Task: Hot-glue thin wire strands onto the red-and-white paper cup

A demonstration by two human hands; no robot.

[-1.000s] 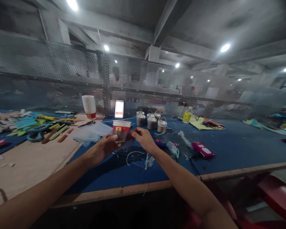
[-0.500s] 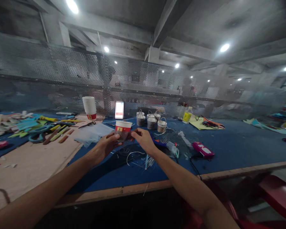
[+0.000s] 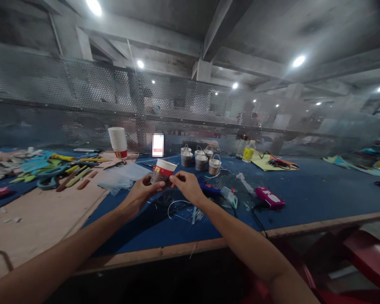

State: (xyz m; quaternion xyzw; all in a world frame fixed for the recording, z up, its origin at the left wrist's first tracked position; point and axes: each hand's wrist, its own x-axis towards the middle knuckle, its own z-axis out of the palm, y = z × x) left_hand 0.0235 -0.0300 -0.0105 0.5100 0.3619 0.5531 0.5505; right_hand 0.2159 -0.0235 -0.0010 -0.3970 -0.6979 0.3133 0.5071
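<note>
Cup (image 3: 164, 170), paper, white with a red band, is held above the worktop (image 3: 304, 190), tilted with its rim leaning right. Left hand (image 3: 141, 193) is closed round the lower left side of the cup, thumb and fingers wrapped on the wall. Right hand (image 3: 186, 185) meets the cup's lower right side, fingertips pinched together at the wall; what they pinch is too small to tell.

Directly beneath the hands lie loose wire loops (image 3: 177, 207) and thin rods on the blue cover. Just right of the right hand is a blue tool (image 3: 210, 191), then clear plastic scraps (image 3: 229, 195), and further right a pink device (image 3: 270, 199) with a black cord.

Beyond the cup stand four small buckets (image 3: 201, 160) with wire handles, grouped close together. Right of them are a yellow-labelled bottle (image 3: 248, 152) and a yellow sheet (image 3: 266, 162).

Left of the cup lies a clear sheet (image 3: 122, 176); behind it stands a stack of cups (image 3: 118, 142), upside down. Far left, on the bare board, are scissors (image 3: 49, 179) and coloured strips (image 3: 76, 174). Perforated metal screen (image 3: 66, 97) runs along the far edge.
</note>
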